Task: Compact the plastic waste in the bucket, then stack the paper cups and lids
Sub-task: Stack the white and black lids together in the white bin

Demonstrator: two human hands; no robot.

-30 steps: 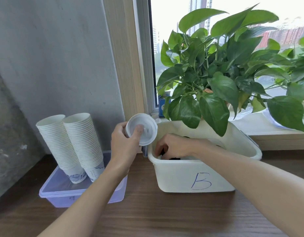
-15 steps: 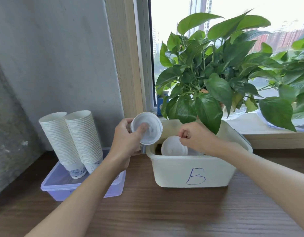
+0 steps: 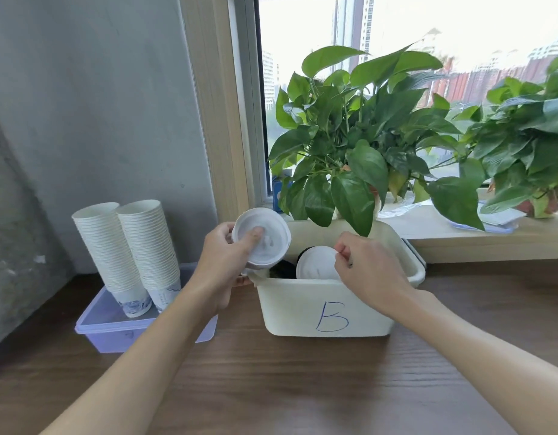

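While left hand point(image 3: 223, 265) grips lid stack point(image 3: 261, 237), right hand point(image 3: 367, 265) pinches white lid point(image 3: 315, 267).

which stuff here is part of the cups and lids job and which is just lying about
Job: left hand holding white lids; right hand pinching a lid over bin B; two cup stacks in the purple tray.
Lying about: potted plants; window sill; wooden table.
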